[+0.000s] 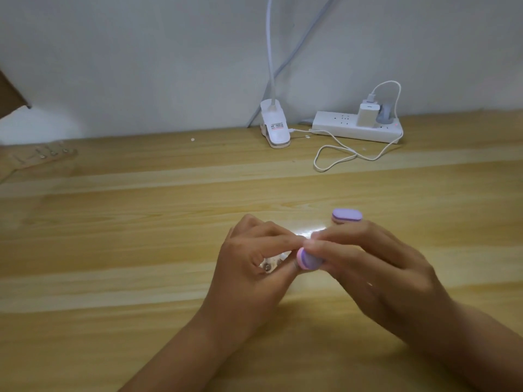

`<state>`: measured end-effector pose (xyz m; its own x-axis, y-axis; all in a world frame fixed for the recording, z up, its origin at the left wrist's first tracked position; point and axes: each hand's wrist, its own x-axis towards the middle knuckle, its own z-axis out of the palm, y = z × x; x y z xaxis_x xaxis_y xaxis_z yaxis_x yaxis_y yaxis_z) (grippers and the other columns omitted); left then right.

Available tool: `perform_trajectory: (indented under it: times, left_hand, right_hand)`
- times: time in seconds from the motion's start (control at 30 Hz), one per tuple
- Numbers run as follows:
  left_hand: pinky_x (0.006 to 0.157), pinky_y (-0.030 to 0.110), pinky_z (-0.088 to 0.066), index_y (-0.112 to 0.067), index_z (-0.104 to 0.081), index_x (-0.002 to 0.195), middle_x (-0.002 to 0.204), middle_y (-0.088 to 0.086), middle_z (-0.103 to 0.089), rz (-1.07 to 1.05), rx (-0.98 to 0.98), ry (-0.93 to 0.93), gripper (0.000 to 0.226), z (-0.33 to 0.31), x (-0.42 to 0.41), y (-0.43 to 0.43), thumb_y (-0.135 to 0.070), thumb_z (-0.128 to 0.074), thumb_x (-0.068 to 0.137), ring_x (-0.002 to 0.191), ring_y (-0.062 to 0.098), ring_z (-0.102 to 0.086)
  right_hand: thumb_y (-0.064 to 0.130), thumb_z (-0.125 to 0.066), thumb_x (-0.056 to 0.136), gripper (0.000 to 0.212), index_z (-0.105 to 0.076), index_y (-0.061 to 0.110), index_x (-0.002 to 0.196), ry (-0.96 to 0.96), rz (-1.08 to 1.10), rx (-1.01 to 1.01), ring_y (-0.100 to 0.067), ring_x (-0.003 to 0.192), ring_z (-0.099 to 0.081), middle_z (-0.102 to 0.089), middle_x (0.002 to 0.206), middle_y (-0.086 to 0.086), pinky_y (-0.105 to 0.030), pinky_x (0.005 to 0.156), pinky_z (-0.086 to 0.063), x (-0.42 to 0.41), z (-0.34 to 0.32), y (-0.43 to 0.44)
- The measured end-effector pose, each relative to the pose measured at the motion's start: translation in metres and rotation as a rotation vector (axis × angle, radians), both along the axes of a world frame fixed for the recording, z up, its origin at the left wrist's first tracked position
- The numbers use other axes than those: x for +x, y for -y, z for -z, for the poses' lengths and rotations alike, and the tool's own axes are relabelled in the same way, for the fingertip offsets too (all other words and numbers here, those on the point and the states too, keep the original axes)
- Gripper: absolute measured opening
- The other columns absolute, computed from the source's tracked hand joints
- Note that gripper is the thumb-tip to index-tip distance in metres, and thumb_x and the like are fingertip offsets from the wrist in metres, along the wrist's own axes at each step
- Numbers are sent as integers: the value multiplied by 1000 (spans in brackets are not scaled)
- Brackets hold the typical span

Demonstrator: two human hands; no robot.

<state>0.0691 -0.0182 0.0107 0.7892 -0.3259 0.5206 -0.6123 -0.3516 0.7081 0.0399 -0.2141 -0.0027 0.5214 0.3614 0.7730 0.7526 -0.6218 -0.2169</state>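
The person is sitting at the wooden table and is holding both hands close together just above it, fingertips almost meeting. The right hand is pinching a small buffer block, purple in the middle with pink faces, between thumb and fingers. The block is standing on its edge in the air, touching the fingertips of the left hand. The left hand is curling around a small clear packet with some tiny metal pieces inside; what they are, I cannot tell.

It seems to me the person is rubbing the block against a fingertip or nail of the left hand, so the buffing step is going on now. The next move is asking for short, light strokes, with the left finger held steady and the packet not slipping out.

A second block of the same kind is lying flat on the table just behind the right hand. Far behind, near the wall, a clip lamp and a power strip are standing, with a white cable looping between them.
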Motion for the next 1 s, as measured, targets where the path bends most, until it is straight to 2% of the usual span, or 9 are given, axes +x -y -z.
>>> perform_trajectory:
  times: [0.17,0.3,0.4,0.53,0.63,0.73,0.87,0.93,1.0]
  left_hand:
    - [77,32,-42,-29,-79,84,78,-17,-70,-55,32,-8,9,1,1,1,-26,-71,79,83,10,-53]
    - [77,31,-42,-31,-78,91,81,-15,-70,-5,41,4,14,-1,0,0,-24,-72,81,83,14,-54]
    - [78,31,-42,-29,-78,85,81,-16,-71,-19,21,-18,10,0,1,-1,-24,-72,80,84,12,-55]
    - [72,40,-47,-24,-80,88,80,-15,-74,29,-15,-56,13,0,1,-2,-30,-72,80,73,13,-61]
    - [69,36,-49,-25,-80,90,78,-15,-74,59,-33,-62,13,-2,1,-4,-30,-72,81,68,14,-63]
    - [70,28,-48,-28,-79,90,78,-19,-74,39,-87,-91,13,-2,2,-5,-32,-72,79,69,9,-65]
    - [69,26,-47,-27,-78,93,76,-15,-74,99,-108,-99,18,-3,-1,-4,-36,-68,80,67,9,-64]
    - [68,15,-45,-22,-79,90,75,-13,-74,109,-118,-93,13,-5,-2,-3,-28,-74,81,67,5,-64]
    - [65,6,-45,-9,-79,87,73,-7,-74,136,-192,-129,9,-7,-3,-3,-14,-76,80,66,-3,-64]
  right_hand:
    - [3,-63,96,19,-74,-1,112,-15,84,52,-18,100,-70,-71,108,-8,-39,88,-55,10,-4,11]
    - [-8,-72,86,32,-73,3,116,22,30,-74,-25,98,-70,-70,112,-9,-49,90,-53,4,3,3]
    - [-2,-68,92,23,-72,-1,114,-7,94,15,-22,100,-70,-70,110,-9,-42,88,-56,12,-3,11]
    - [3,-64,95,22,-67,5,117,-8,-32,52,-19,105,-67,-68,112,-7,-36,95,-53,2,-1,3]
    - [5,-62,97,22,-67,7,118,-8,-37,11,-18,106,-65,-66,113,-6,-35,96,-52,5,1,5]
    - [3,-62,94,24,-63,10,117,-22,21,87,-11,109,-63,-63,110,3,-27,97,-50,11,-4,11]
    - [1,-64,94,25,-64,8,118,12,-98,49,-18,110,-64,-65,115,-5,-33,98,-52,0,1,1]
    - [2,-62,95,24,-66,11,116,18,-62,19,-19,109,-64,-65,114,-6,-36,95,-53,3,0,4]
    - [2,-62,94,24,-64,11,116,10,11,74,-17,107,-64,-65,110,-3,-35,94,-53,8,-4,8]
